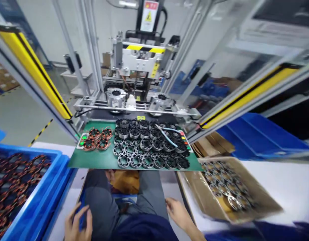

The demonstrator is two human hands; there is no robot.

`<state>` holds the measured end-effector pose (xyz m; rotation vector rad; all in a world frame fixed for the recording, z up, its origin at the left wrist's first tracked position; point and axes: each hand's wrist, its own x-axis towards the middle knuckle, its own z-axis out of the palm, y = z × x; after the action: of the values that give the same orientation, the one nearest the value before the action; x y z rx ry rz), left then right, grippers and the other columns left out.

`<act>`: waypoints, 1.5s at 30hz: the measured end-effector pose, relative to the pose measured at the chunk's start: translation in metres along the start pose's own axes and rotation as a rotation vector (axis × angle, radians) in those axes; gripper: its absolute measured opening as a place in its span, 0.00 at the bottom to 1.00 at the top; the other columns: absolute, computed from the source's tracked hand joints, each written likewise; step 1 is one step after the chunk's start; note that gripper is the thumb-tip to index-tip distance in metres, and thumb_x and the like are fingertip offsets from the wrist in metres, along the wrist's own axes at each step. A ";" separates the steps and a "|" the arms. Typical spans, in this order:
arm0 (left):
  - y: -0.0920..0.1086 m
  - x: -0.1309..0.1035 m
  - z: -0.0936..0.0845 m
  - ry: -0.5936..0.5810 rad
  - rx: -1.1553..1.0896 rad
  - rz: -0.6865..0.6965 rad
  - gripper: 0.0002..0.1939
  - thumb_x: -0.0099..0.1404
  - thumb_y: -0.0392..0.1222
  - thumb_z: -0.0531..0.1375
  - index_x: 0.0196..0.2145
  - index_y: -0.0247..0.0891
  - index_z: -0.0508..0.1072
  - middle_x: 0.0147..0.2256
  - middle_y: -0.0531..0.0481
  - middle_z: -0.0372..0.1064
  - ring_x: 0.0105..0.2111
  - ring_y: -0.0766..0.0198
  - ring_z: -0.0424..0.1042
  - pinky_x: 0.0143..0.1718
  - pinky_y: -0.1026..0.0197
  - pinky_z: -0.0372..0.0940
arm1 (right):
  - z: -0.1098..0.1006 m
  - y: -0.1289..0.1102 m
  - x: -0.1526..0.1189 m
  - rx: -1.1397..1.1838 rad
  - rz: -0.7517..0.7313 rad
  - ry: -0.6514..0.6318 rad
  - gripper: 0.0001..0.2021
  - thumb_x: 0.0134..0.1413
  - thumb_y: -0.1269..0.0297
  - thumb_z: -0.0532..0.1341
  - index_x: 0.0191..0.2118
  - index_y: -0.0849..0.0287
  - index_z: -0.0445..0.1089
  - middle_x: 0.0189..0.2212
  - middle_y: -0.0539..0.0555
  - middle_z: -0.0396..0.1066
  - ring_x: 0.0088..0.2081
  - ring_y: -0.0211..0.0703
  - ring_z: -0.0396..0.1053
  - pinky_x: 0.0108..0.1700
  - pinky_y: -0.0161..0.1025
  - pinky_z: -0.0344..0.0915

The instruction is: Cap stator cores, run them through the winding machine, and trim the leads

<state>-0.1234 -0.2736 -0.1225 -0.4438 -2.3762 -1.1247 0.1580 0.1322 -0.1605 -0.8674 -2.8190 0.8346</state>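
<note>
My left hand point(78, 222) is low at the left, beside my left thigh. Its fingers are spread and slightly bent, with nothing in them. Beside my right thigh, my right hand point(178, 212) hangs loosely, holding nothing that I can see; its fingers are partly bent. Beyond my knees is a green work mat point(94, 163). On it stand several rows of ring-shaped metal stator cores point(136, 161) with black inserts. A few copper-wound stators point(102, 144) are grouped at the mat's left. Pliers with light blue handles point(169, 137) lie across the cores.
A blue crate point(53, 159) of wound stators is at my left. To the right, a cardboard box point(263, 209) holds metal rings point(234, 202). Behind the mat stands a machine point(139, 60) with two round fixtures point(116, 97), flanked by yellow-striped posts point(35, 68). Blue bins point(260, 137) are farther right.
</note>
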 end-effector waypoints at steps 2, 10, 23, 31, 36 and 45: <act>0.001 0.052 0.032 0.022 -0.039 0.090 0.37 0.64 0.46 0.71 0.67 0.81 0.81 0.55 0.45 0.84 0.55 0.32 0.86 0.61 0.23 0.81 | -0.019 -0.013 -0.013 0.032 -0.021 0.093 0.18 0.79 0.46 0.70 0.42 0.56 0.82 0.34 0.49 0.76 0.31 0.39 0.75 0.37 0.35 0.79; 0.038 0.212 0.070 -0.232 0.214 -0.017 0.46 0.74 0.71 0.62 0.77 0.40 0.74 0.78 0.24 0.67 0.78 0.13 0.66 0.75 0.12 0.65 | -0.184 0.021 0.034 -0.005 0.176 0.695 0.21 0.84 0.44 0.64 0.58 0.58 0.80 0.46 0.55 0.83 0.42 0.43 0.81 0.51 0.47 0.83; 0.022 0.285 0.096 -0.408 -0.100 -0.029 0.35 0.52 0.71 0.76 0.44 0.41 0.79 0.63 0.30 0.78 0.79 0.13 0.62 0.84 0.21 0.50 | -0.163 0.060 0.153 -0.007 0.036 0.552 0.21 0.80 0.50 0.70 0.67 0.57 0.78 0.65 0.61 0.79 0.63 0.55 0.80 0.67 0.60 0.81; 0.035 0.274 0.078 -0.049 -0.603 -0.270 0.30 0.54 0.66 0.74 0.42 0.43 0.73 0.41 0.48 0.77 0.49 0.43 0.81 0.71 0.31 0.71 | -0.158 0.067 0.153 0.043 0.038 0.564 0.21 0.82 0.47 0.67 0.66 0.57 0.78 0.63 0.61 0.79 0.61 0.54 0.80 0.69 0.61 0.78; 0.047 0.237 0.054 0.025 -0.944 -0.333 0.26 0.60 0.64 0.71 0.42 0.46 0.68 0.39 0.56 0.76 0.38 0.58 0.78 0.62 0.43 0.77 | -0.164 0.061 0.154 0.059 0.060 0.558 0.23 0.82 0.45 0.60 0.64 0.56 0.81 0.58 0.61 0.80 0.56 0.54 0.80 0.65 0.58 0.78; 0.122 0.011 0.053 -0.661 -1.177 -0.434 0.29 0.61 0.78 0.75 0.50 0.59 0.85 0.33 0.48 0.78 0.19 0.56 0.70 0.31 0.36 0.81 | -0.141 -0.023 0.090 0.203 0.083 1.078 0.21 0.76 0.48 0.59 0.54 0.60 0.80 0.52 0.67 0.81 0.57 0.65 0.78 0.69 0.68 0.70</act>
<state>-0.0897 -0.1567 -0.0687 -0.7616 -2.0371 -2.9356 0.1029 0.2323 -0.0359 -0.9901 -1.7419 0.4245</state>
